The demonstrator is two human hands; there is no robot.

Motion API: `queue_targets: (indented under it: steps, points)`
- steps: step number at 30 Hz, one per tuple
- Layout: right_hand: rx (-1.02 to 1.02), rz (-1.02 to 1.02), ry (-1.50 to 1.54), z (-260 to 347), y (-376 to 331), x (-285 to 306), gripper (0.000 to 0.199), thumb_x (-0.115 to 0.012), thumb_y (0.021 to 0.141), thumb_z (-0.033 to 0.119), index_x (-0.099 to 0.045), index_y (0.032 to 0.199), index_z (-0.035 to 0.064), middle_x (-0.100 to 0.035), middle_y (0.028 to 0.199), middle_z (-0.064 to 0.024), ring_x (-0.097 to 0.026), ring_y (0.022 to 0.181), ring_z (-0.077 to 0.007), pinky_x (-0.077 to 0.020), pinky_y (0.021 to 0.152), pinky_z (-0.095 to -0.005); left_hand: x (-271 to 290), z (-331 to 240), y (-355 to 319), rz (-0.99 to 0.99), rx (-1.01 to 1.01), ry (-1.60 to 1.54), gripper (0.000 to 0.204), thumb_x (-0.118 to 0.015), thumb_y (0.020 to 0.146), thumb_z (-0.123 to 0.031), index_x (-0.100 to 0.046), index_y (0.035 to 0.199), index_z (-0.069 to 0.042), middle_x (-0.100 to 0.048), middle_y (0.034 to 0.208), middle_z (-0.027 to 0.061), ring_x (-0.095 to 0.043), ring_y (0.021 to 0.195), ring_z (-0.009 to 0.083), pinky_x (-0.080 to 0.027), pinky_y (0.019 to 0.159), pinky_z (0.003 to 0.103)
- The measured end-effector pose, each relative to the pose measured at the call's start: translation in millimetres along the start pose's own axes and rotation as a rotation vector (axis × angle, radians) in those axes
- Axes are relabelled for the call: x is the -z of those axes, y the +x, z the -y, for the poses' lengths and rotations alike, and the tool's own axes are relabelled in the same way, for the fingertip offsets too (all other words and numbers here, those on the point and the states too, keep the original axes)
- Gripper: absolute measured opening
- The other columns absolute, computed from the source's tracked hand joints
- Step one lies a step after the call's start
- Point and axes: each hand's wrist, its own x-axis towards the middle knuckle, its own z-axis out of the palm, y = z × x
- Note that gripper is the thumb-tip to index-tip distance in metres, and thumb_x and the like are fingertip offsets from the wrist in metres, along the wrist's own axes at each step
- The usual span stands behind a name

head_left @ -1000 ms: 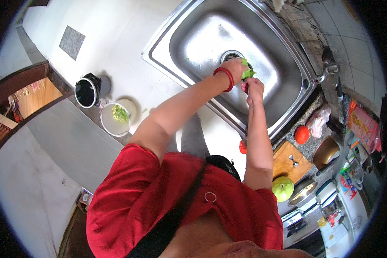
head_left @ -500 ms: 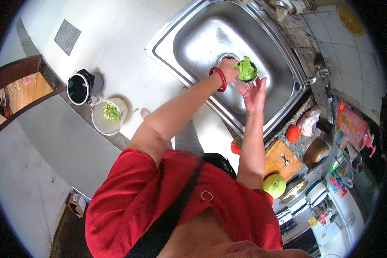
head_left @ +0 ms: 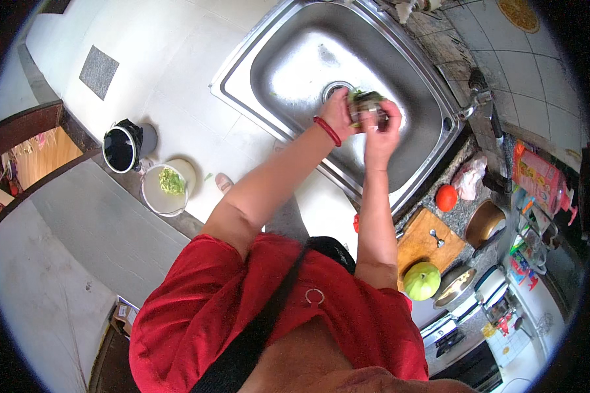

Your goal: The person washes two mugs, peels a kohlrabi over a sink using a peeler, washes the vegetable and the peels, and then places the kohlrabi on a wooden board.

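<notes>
Over the sink (head_left: 288, 72), both my hands are closed around a small round metal strainer basket (head_left: 368, 108), blurred by motion. My left hand (head_left: 338, 116), with a red bracelet (head_left: 328, 131) at the wrist, grips its left side. From the right and below, my right hand (head_left: 381, 131) wraps its fingers round it. Bits of green vegetable scrap (head_left: 354, 93) show at its upper edge; the rest of its inside is hidden. Just left of the basket is the round sink drain (head_left: 336, 88).
A faucet (head_left: 475, 105) stands at the sink's right edge. On the counter are a tomato (head_left: 446, 198), a plastic bag (head_left: 470, 178), a cutting board (head_left: 429, 236) with a peeler-like metal tool (head_left: 436, 238), and a round green vegetable (head_left: 421, 281). A bucket (head_left: 189, 177) with green scraps stands beside a black-lined bin (head_left: 149, 139).
My right hand, open below the basket before, has risen and closed on it. The basket has tilted, so the green scraps that filled its top are now mostly out of sight.
</notes>
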Motion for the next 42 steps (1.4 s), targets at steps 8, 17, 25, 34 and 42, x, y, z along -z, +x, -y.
queue_targets:
  steps: [8, 17, 25, 34, 42]
  points:
    - [0.448, 0.065, -0.403, 18, -5, -13, 0.039, -0.07, 0.06, 0.006, -0.05, 0.093, 0.0065, -0.044, 0.105, -0.0122, -0.041, 0.107, -0.0327, -0.0352, 0.088, -0.0398, 4, -9, 7, 0.192, -0.011, -0.131, 0.036, -0.032, 0.083, -0.026, -0.05, 0.102, -0.002, -0.056, 0.096, 0.0131, -0.054, 0.087, 0.0249, -0.043, 0.081, 0.038]
    - [0.505, -0.094, -0.135, 43, 8, -13, 0.041, -0.071, 0.06, 0.008, -0.048, 0.094, 0.0036, -0.042, 0.106, -0.0146, -0.04, 0.108, -0.0347, -0.0341, 0.091, -0.0419, 3, -22, 14, 0.232, -0.021, -0.219, 0.04, -0.03, 0.083, -0.029, -0.049, 0.102, 0.0, -0.055, 0.1, 0.0157, -0.054, 0.093, 0.028, -0.04, 0.085, 0.04]
    - [0.634, 0.19, -0.49, 53, 14, -28, 0.034, -0.07, 0.06, 0.009, -0.051, 0.088, 0.0077, -0.043, 0.104, -0.0114, -0.039, 0.107, -0.0356, -0.034, 0.089, -0.0435, 5, -37, 19, 0.388, 0.003, -0.287, 0.038, -0.031, 0.083, -0.03, -0.051, 0.099, -0.003, -0.055, 0.097, 0.0174, -0.053, 0.091, 0.0289, -0.041, 0.082, 0.041]
    - [0.123, 0.03, -0.135, 68, 2, -37, 0.036, -0.067, 0.066, 0.007, -0.046, 0.095, 0.0036, -0.046, 0.102, -0.0112, -0.044, 0.103, -0.0294, -0.0362, 0.088, -0.0382, 47, -45, 27, 0.148, -0.357, 0.001, 0.04, -0.033, 0.083, -0.03, -0.048, 0.107, -0.001, -0.055, 0.101, 0.017, -0.052, 0.094, 0.0321, -0.038, 0.087, 0.043]
    - [-0.718, 0.11, 1.269, -10, 26, -10, 0.036, -0.03, 0.089, 0.027, -0.044, 0.111, 0.0028, -0.048, 0.112, -0.0159, -0.048, 0.103, -0.0315, -0.0409, 0.087, -0.0443, 48, -66, 8, 0.187, -0.129, -0.255, 0.035, -0.04, 0.08, -0.032, -0.05, 0.101, -0.006, -0.053, 0.099, 0.0171, -0.05, 0.094, 0.0362, -0.038, 0.083, 0.05]
